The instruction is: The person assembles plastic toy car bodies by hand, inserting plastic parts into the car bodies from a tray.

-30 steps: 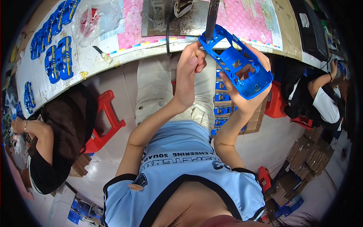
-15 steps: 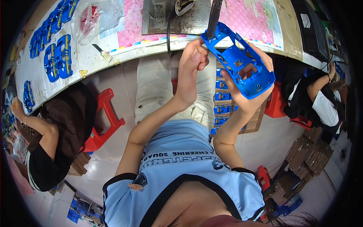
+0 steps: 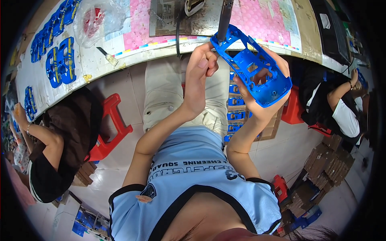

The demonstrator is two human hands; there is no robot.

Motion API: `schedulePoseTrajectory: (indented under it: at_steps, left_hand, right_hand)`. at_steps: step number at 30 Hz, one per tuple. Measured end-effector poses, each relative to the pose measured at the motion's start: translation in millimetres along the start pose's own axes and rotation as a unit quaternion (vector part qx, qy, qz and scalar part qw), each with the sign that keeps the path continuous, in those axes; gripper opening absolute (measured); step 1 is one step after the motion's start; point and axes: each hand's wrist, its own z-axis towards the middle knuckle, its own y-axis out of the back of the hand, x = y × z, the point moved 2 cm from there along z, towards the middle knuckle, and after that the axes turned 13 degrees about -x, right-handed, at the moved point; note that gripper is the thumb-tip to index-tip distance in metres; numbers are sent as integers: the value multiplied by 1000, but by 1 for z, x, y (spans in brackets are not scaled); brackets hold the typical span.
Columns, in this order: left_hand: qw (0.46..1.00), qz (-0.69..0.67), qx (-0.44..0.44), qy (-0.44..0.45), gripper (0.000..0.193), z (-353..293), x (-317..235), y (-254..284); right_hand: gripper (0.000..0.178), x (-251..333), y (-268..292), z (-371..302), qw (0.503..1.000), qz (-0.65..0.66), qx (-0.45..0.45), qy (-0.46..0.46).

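My right hand (image 3: pixel 265 106) grips a blue plastic toy car body shell (image 3: pixel 251 64) from its near end, with the hollow side up and window openings showing. Against the shell's far left corner rests the index finger of my left hand (image 3: pixel 198 76); the other fingers are curled in and the thumb is bent. A dark upright rod (image 3: pixel 225 20) comes down from the top of the view, its lower tip inside that same corner. My right fingers partly show through the shell's openings.
A metal plate (image 3: pixel 165 28) lies on the table before me. To the left are several blue car shells (image 3: pixel 60 60), a clear plastic bag (image 3: pixel 102 24) and a small brush (image 3: pixel 107 56). Below sits a cardboard tray (image 3: pixel 267 130) of blue parts. People work on both sides near red stools (image 3: pixel 108 132).
The shell and both hands have shifted slightly left, with the shell's near end a little lower. The rod tip stays in the far left corner. My grip looks the same.
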Motion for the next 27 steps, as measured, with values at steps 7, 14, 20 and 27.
schedulePoseTrajectory:
  at_steps: [7, 14, 20, 27]
  left_hand:
    - [1000, 5, -4, -2, 43, -1, 0, 2]
    - [1000, 7, -1, -1, 42, 0, 0, -1]
    - [1000, 8, 3, 6, 39, 2, 1, -4]
    - [1000, 4, -4, -2, 37, 3, 0, -1]
  right_hand:
    - [62, 2, -1, -1, 999, 4, -26, -41]
    - [64, -1, -1, -2, 1000, 11, -6, -2]
    - [64, -3, -1, -1, 1000, 1, -9, -7]
    - [62, -3, -4, -1, 999, 33, -5, -25]
